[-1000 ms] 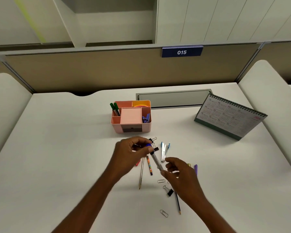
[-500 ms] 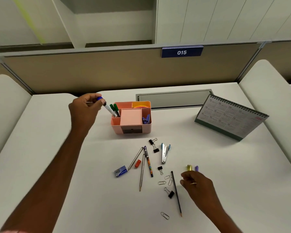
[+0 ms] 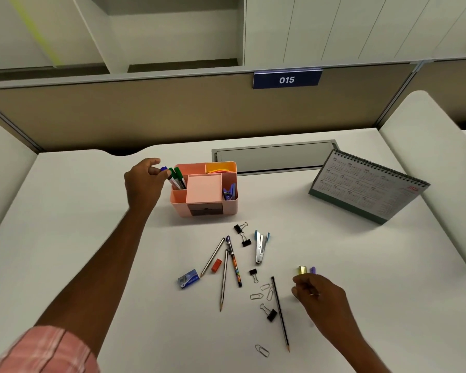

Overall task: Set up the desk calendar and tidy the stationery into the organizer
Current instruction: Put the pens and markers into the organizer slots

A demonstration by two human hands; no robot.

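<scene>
Pink and white dominate my feed, with small spots of stronger colour.
I see a pink organizer on a white desk, with two green-capped markers, a blue-capped pen, a pale pink notepad and purple clips. Loose items: black binder clips, orange eraser, blue staple box, black pencil. The calendar has white pages and a dark green base. The sleeve is pink-and-white check, and the sign is navy with white digits.

The left arm wears a pink-and-white checked sleeve ending near the elbow.
</scene>
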